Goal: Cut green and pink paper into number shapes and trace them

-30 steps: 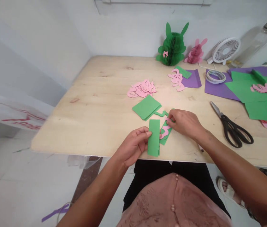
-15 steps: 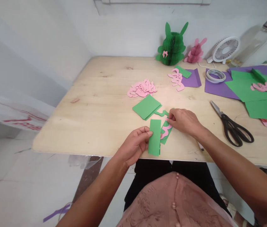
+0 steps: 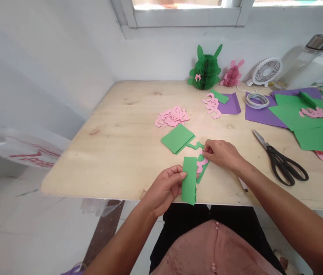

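Between the thumb and fingers of my left hand (image 3: 167,187) is a folded green paper strip (image 3: 189,179), upright at the table's front edge. The fingers of my right hand (image 3: 220,151) are pinched at the upper end of a curvy pink paper cutout (image 3: 201,164). That cutout lies over another green paper piece (image 3: 203,173), partly hidden by the strip. A wavy green paper scrap (image 3: 196,145) runs up to my right fingertips. Folded green paper squares (image 3: 177,138) lie just beyond my hands, with a pile of pink cutouts (image 3: 173,116) behind them.
Black-handled scissors (image 3: 283,162) lie right of my right arm. Farther back are tape rolls (image 3: 257,100), purple paper (image 3: 231,104) and green sheets (image 3: 316,131). A green paper honeycomb figure (image 3: 205,70), a smaller pink one (image 3: 232,74), a white fan (image 3: 266,71) and a bottle (image 3: 304,61) stand by the wall.
The view has tilted up, so more of the window frame shows. My left hand has brought the green strip slightly lower, toward the table edge. My right hand keeps its pinch at the same spot.
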`<action>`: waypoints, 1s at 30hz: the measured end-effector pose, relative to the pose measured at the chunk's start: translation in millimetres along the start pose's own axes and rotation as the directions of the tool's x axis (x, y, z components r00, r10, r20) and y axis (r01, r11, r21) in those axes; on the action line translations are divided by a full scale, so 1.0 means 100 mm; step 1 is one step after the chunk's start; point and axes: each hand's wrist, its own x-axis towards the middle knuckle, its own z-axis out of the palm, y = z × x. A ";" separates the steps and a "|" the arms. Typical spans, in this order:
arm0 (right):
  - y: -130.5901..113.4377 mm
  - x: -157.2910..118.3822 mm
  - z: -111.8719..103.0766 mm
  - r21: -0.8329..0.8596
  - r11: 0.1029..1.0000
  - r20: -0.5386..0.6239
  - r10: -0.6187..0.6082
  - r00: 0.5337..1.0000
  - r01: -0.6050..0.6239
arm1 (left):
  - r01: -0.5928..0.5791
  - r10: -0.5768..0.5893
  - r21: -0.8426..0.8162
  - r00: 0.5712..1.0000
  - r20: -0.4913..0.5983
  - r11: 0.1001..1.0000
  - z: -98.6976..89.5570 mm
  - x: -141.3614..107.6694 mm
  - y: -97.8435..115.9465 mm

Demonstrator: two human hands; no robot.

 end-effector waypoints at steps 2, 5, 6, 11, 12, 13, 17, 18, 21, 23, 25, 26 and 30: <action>0.01 0.00 0.00 0.019 1.000 0.001 -0.003 1.000 0.003 | 0.002 -0.002 0.005 1.000 -0.003 1.000 0.00 0.00 0.00; 0.02 0.00 0.01 0.052 0.999 -0.001 -0.006 1.000 0.006 | -0.004 0.004 0.017 1.000 0.000 1.000 0.00 0.00 -0.01; 0.03 0.00 0.01 0.065 0.998 -0.003 -0.007 1.000 0.007 | -0.006 0.006 0.019 1.000 0.001 1.000 0.00 0.01 -0.01; 0.05 -0.04 0.00 0.150 0.989 -0.019 -0.012 1.000 0.015 | -0.006 0.006 0.028 1.000 -0.005 1.000 -0.01 0.01 -0.02; 0.05 -0.04 0.00 0.171 0.985 -0.024 -0.010 1.000 0.014 | -0.006 0.007 0.029 1.000 -0.004 1.000 -0.01 0.01 -0.02; 0.06 -0.05 0.00 0.196 0.981 -0.029 -0.009 1.000 0.014 | -0.007 0.007 0.030 1.000 -0.001 1.000 -0.01 0.01 -0.02; 0.11 -0.03 0.05 0.327 0.944 -0.032 -0.023 0.999 0.032 | -0.011 0.011 0.015 1.000 0.015 1.000 0.00 0.01 -0.01; 0.13 -0.03 0.06 0.364 0.930 -0.031 -0.031 0.999 0.040 | -0.018 0.018 0.002 1.000 0.013 1.000 0.00 0.01 -0.01; 0.18 -0.01 0.11 0.458 0.886 -0.034 -0.056 0.998 0.066 | -0.044 0.044 -0.035 0.999 -0.010 0.998 -0.01 -0.01 0.01; 0.21 -0.01 0.12 0.501 0.862 -0.037 -0.071 0.997 0.080 | -0.058 0.057 -0.037 0.998 -0.034 0.998 -0.03 -0.01 0.03; 0.23 -0.04 0.09 0.531 0.843 -0.038 -0.084 0.996 0.091 | -0.068 0.067 -0.018 0.997 -0.050 0.998 -0.04 -0.01 0.08; 0.25 -0.06 0.06 0.548 0.831 -0.037 -0.094 0.995 0.099 | -0.071 0.071 -0.004 0.996 -0.052 0.997 -0.04 0.00 0.10; 0.29 -0.21 -0.09 0.677 0.722 -0.045 -0.151 0.988 0.141 | -0.097 0.101 0.062 0.992 -0.070 0.993 -0.02 0.05 0.17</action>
